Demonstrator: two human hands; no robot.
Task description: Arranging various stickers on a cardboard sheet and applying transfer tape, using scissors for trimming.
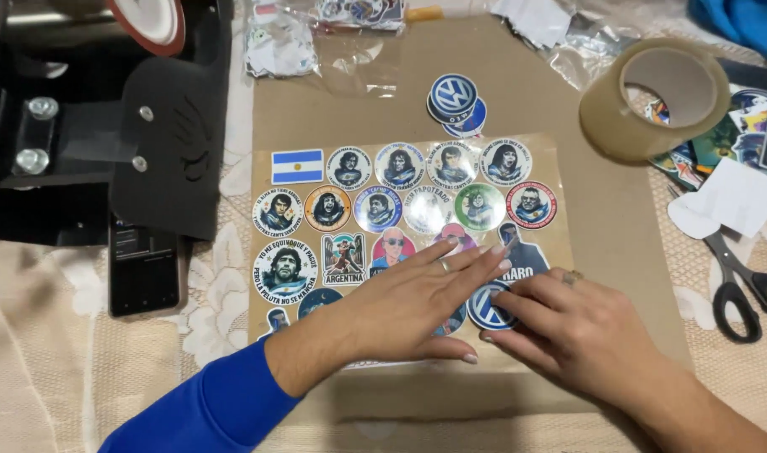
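- Head view: the left hand (417,298) lies flat, fingers stretched and released, pressing down on a clear sheet (400,226) that covers rows of round stickers; a ring shows on one finger and a blue sleeve (207,411) covers the forearm.
- The right hand (568,323) sits just beside it, fingertips bent down and touching a round blue-and-white sticker (486,309) at the lower right part of the sheet; it pinches nothing that can be seen, the fingers only press on it.
- The sheet rests on a brown cardboard panel (601,243), which lies on a surface spread with a pale lace cloth (56,335).
- Among the stickers under the sheet are a flag sticker (297,166) in light blue and white at the top left, and many circular portrait stickers in rows.
- Above the sheet, on the bare cardboard, lies a small stack of round blue stickers (455,102).
- A roll of brown packing tape (656,99) stands tilted at the upper right edge of the cardboard.
- Black-handled scissors (740,281) lie to the right, well apart from the hands.
- A dark phone (144,264) lies at the left, near a black press machine (106,117).
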